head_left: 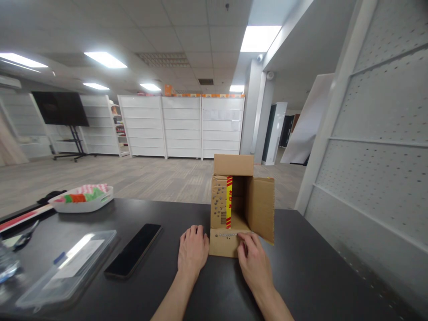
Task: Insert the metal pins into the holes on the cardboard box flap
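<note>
An open cardboard box [261, 207] lies on the dark table, its opening facing me and its flaps spread. On the lower flap [219, 248] runs a row of small silvery round pieces [227, 235], too small to name. My right hand [254, 263] rests at the right end of this row, its fingers bent and thumb close to index finger; anything between them is hidden. My left hand [193, 249] lies on the table, palm down, beside the flap's left edge, holding nothing I can see. Several grey round spots dot the left flap [217, 189], near yellow-and-red tape [229, 203].
Left of my hands lie a black phone [133, 251] and a clear plastic case [72, 267]. Farther back stands a white basket [82, 206] with colourful cloth-like items. Scissors [28, 234] lie at far left. A white perforated panel [374, 178] rises along the right side.
</note>
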Demonstrator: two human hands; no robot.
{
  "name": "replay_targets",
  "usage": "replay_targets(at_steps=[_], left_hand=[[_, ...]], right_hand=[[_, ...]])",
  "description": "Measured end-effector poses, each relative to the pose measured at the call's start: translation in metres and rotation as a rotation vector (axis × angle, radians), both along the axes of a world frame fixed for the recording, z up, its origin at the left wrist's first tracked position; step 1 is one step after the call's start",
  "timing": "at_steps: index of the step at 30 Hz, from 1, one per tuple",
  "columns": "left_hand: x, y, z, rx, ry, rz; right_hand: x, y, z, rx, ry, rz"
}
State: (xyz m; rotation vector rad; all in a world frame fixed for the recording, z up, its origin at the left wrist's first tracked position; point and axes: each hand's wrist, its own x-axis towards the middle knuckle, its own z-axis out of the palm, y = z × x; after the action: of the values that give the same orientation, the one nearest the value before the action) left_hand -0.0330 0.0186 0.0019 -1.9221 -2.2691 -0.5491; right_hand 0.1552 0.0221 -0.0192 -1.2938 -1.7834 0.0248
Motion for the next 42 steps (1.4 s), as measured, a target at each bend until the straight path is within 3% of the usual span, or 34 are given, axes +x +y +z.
replay_targets(at_steps=[24, 42], left_hand=[[-0.001, 0.001, -0.001, -0.008, 0.002, 0.003], [0.002, 0.000, -0.002, -0.006, 0.018, 0.015]], right_hand=[[-0.001, 0.000, -0.002, 0.007, -0.025, 0.018], [-0.008, -0.005, 0.009, 0.091, -0.217, 0.062]])
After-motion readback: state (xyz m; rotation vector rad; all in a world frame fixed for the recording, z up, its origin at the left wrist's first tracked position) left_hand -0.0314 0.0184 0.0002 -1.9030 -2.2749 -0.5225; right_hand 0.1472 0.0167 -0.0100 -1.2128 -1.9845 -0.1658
